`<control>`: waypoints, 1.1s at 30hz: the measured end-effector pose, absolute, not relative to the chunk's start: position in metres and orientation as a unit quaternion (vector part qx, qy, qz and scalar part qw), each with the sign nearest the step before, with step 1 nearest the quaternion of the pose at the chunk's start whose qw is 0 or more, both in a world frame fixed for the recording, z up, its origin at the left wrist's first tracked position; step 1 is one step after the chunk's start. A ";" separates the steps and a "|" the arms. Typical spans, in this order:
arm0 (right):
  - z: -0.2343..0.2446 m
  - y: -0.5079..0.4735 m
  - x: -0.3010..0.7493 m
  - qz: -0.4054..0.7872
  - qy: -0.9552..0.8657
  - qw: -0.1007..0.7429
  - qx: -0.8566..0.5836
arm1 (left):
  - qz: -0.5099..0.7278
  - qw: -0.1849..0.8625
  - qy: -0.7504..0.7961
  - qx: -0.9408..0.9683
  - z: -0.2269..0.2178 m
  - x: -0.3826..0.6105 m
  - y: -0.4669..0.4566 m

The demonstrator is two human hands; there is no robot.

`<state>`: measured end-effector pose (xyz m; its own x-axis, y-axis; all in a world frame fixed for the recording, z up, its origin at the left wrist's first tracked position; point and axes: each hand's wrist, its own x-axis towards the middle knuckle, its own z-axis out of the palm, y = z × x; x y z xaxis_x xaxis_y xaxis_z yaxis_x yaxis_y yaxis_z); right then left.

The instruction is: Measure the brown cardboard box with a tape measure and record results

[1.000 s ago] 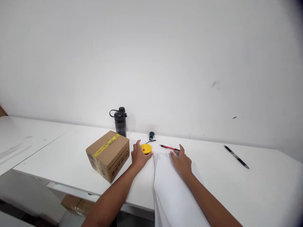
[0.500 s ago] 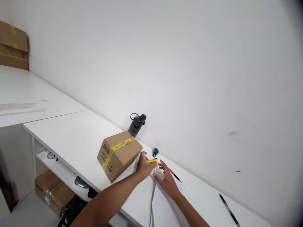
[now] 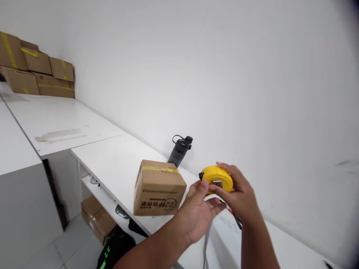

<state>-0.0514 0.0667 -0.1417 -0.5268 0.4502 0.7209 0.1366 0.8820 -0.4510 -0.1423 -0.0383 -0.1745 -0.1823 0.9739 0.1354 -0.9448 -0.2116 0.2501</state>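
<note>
A yellow tape measure (image 3: pixel 214 175) with a metal clip is lifted in front of the wall. My right hand (image 3: pixel 238 190) wraps around its right side, fingers behind and thumb across the front. My left hand (image 3: pixel 198 209) is turned palm up, its thumb pressing the lower left edge of the case; some of its fingers curl underneath. Just left of that hand stands a cardboard box (image 3: pixel 159 190) with yellow tape on top and dark print on its front. Behind the box leans a dark water bottle (image 3: pixel 180 151) with a loop on the lid.
White paper (image 3: pixel 221 243) and a red-and-black pen, partly hidden, lie below my hands on the white table (image 3: pixel 112 157). Several taped cartons (image 3: pixel 39 71) are stacked at the far left. Under the table are a shelf, another carton (image 3: pixel 97 218) and a black bag (image 3: pixel 116 248).
The tape measure has been raised off the tabletop, and my right hand now grips it. The box is turned to show another side. My view has swung left.
</note>
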 end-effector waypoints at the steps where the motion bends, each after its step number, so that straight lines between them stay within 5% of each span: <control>1: -0.132 0.057 -0.049 0.169 -0.852 0.464 -0.173 | 0.748 0.646 0.066 0.136 -0.166 -0.141 -0.051; 7: -0.130 0.036 -0.046 0.266 -0.837 0.465 -0.110 | 0.679 0.629 0.291 0.243 -0.131 -0.177 -0.100; 14: -0.137 0.046 -0.064 0.368 -0.866 0.326 -0.091 | 0.553 0.495 0.592 0.315 -0.097 -0.247 -0.132; 20: -0.149 0.099 -0.075 0.409 -0.840 0.334 -0.129 | 0.523 0.330 0.741 0.261 -0.122 -0.305 -0.147; 26: -0.167 0.121 -0.088 0.480 -0.845 0.218 -0.092 | 0.416 0.356 0.792 0.272 -0.161 -0.318 -0.143; 33: -0.166 0.109 -0.089 0.425 -0.863 0.243 -0.127 | 0.302 0.294 0.847 0.324 -0.152 -0.320 -0.128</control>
<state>-0.0889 0.1094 -0.1658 -0.8497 0.4258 0.3111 0.0128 0.6066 -0.7949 -0.3202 -0.1283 -0.1521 -0.6172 0.7264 -0.3025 0.3716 0.6079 0.7017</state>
